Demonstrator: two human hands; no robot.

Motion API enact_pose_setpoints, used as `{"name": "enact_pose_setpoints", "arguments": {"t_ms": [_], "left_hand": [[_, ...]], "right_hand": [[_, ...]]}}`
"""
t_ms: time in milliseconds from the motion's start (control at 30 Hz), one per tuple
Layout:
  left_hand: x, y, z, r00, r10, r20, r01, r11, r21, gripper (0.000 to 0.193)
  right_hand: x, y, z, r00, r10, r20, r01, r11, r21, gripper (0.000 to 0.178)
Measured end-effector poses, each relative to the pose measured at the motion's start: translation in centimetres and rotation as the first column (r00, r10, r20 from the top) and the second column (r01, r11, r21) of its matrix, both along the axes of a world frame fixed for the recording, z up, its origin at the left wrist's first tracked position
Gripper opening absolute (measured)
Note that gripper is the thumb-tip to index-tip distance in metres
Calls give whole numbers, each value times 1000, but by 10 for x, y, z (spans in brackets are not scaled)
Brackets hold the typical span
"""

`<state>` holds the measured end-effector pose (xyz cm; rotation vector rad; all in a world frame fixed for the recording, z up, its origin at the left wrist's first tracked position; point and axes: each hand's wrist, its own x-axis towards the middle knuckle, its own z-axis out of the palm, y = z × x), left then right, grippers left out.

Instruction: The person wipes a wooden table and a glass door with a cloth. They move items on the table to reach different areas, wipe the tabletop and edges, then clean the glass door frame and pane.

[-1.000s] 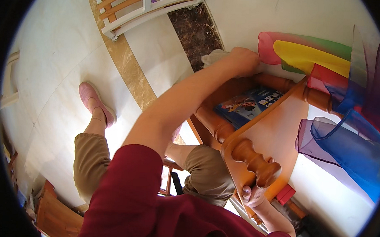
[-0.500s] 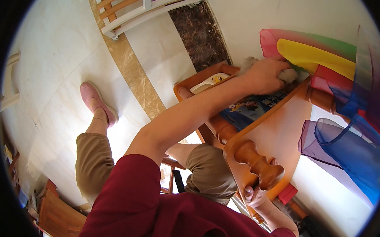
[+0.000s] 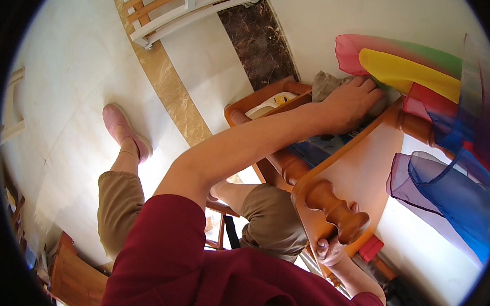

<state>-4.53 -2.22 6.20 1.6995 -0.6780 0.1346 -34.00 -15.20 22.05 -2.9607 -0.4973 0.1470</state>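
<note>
My left hand [image 3: 359, 98] reaches across to the far end of an orange-brown wooden rack [image 3: 359, 166], its fingers closed on a crumpled grey cloth [image 3: 325, 86]. Part of the cloth is hidden under the hand. Below my left wrist, a dark blue printed book or box [image 3: 313, 150] lies inside the rack, mostly covered by the forearm. At the near end, my right hand [image 3: 333, 251] grips the rack beside a turned wooden post [image 3: 338, 212]. Its thumb shows below the post, and a fingertip shows behind it.
Sheer scarves in yellow [image 3: 407, 72], red and blue [image 3: 457, 184] hang on the rack's right side. A white item with a yellow print [image 3: 274, 104] sits in the far compartment. A white-framed slatted piece [image 3: 191, 11] stands at the top; a wooden chair [image 3: 78, 274] is lower left.
My left hand has shifted slightly with the grey cloth, and more of the cloth shows to its left. The rack has moved very slightly in view; my right hand keeps its grip.
</note>
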Motion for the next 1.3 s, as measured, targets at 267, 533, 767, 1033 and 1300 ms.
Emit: {"name": "enact_pose_setpoints", "arguments": {"t_ms": [267, 533, 767, 1033, 1300], "left_hand": [[33, 40, -41, 993, -83, -83, 109, 914, 390, 52], [31, 81, -106, 795, -235, -559, 296, 955, 19, 46], [-26, 159, -82, 768, -257, -587, 344, 938, 40, 36], [3, 50, -43, 981, -165, 107, 89, 858, 506, 26], [-16, 54, -44, 863, -435, 257, 111, 660, 743, 23]], "right_hand": [[9, 4, -2, 999, 39, -7, -39, 999, -6, 87], [16, 0, 0, 998, 45, -36, -44, 999, 13, 85], [11, -4, -2, 999, 15, -34, -13, 999, 40, 83], [3, 2, -1, 999, -3, -42, 6, 998, 64, 80], [5, 7, -5, 999, 5, 44, -9, 996, 85, 74]]}}
